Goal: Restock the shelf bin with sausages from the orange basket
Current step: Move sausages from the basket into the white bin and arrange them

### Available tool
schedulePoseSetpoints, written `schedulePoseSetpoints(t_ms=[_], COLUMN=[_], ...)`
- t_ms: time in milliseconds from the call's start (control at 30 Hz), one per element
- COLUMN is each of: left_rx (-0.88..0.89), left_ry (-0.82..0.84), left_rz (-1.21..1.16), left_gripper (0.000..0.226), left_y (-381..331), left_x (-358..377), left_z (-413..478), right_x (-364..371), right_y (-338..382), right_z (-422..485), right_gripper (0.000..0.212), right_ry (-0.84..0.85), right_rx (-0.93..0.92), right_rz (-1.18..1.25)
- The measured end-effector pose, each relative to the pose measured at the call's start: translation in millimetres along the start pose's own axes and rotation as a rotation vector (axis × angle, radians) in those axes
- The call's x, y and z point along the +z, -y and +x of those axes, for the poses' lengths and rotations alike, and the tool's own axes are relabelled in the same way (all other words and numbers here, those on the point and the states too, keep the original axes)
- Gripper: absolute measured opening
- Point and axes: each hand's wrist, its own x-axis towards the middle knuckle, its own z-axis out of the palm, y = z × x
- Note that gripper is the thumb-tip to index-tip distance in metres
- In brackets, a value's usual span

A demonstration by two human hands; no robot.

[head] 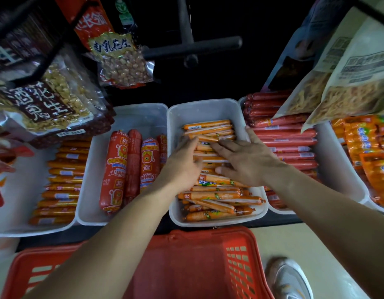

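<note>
A white shelf bin (205, 108) in the middle of the shelf holds several thin orange sausages (210, 198), stacked crosswise and partly loose near the front. Both my hands lie inside it on top of the pile. My left hand (183, 164) rests on the sausages with its fingers stretched forward. My right hand (244, 160) lies flat beside it, fingers spread and pointing left over the stack. Neither hand visibly grips a sausage. The orange basket (236, 262) stands below the shelf at the bottom of the view; my forearms cover much of its inside.
Neighbouring white bins hold thick red sausages (122, 169) on the left, slim orange ones (63, 186) farther left, and red sausages (286, 139) on the right. Peanut bags (46, 100) hang at upper left, snack bags (342, 78) at upper right. A shoe (288, 277) stands beside the basket.
</note>
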Motion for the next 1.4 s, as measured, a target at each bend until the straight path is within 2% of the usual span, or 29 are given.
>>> schedulePoseSetpoints(t_ms=[100,300,433,567,700,833,900,967,1033,1167,1300,1400], left_rx=[0.144,-0.018,-0.015,-0.008,0.027,0.082,0.086,0.138,0.198,0.176,0.150,0.106], left_ry=[0.143,0.301,0.211,0.146,0.122,-0.030,0.035,0.230,0.315,0.202,0.100,0.060], left_rz=[0.190,0.409,0.428,0.442,0.451,0.283,0.237,0.408,0.652,0.762,0.788,0.726], left_gripper=[0.064,0.074,0.072,0.071,0.074,0.073,0.067,0.069,0.069,0.063,0.060,0.058], left_y=[6,-1,3,7,9,6,5,7,10,11,13,11], left_x=[4,16,29,27,21,13,6,3,6,22,31,32], left_z=[-3,16,36,66,76,49,27,7,0,10,34,47], right_x=[1,-10,-19,-15,0,-5,-11,-18,-21,-10,0,6], right_y=[-4,-16,-19,-11,-11,-13,-13,-12,-11,-13,-13,-6], right_z=[9,38,45,21,18,49,62,67,60,15,-25,-26], right_gripper=[0.070,0.078,0.078,0.069,0.069,0.066,0.065,0.065,0.064,0.065,0.080,0.066], right_ry=[-0.019,-0.074,-0.065,-0.089,-0.018,-0.030,-0.030,-0.023,-0.072,-0.258,-0.147,-0.074], right_rx=[0.006,0.056,0.161,0.106,0.113,0.162,0.178,0.192,0.207,0.199,0.076,0.036], right_rz=[-0.074,-0.173,-0.109,-0.022,-0.055,-0.144,-0.132,-0.077,-0.027,0.113,0.091,0.036])
